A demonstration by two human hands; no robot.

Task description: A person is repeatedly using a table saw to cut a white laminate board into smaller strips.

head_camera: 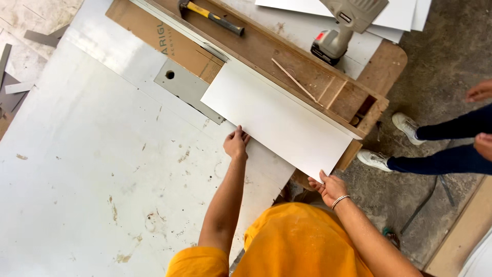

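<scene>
1. Landmark: white panel (279, 119), a flat, thin, smooth rectangle lying diagonally on the worktop (92, 169). All positions below are relative to it.
2. Left of the panel: large pale sheet surface, scuffed, with brown stains and scratches. Grey offcut strips (15, 87) lie far left, well apart from the panel.
3. At the panel's upper-left corner: grey metal plate (185, 87) with a round hole, partly under the panel; brown cardboard (169, 43) just above it.
4. Left hand (236, 143) on the panel's lower long edge near the middle, fingers curled onto the edge, grip closed on it.
5. Right hand (330, 188) at the panel's lower-right corner, fingers under and thumb on top, pinching the corner. Metal bangle on that wrist.
6. Progress, my read: panel looks seated with its far long edge against the wooden rail (287, 64). Positioning appears nearly done; both hands are on it, so not released. No cut or fixing visible on the panel.
7. Above the panel: hammer (211, 16) with a yellow-black handle on the worn wood frame; thin wood sliver (296, 81) beside the rail.
8. Upper right of the panel: grey cordless drill (343, 25) resting on more white sheets (394, 15).
9. Right of the panel: another person's white shoes (389, 143) and dark trousers, on rough concrete floor (441, 56).
</scene>
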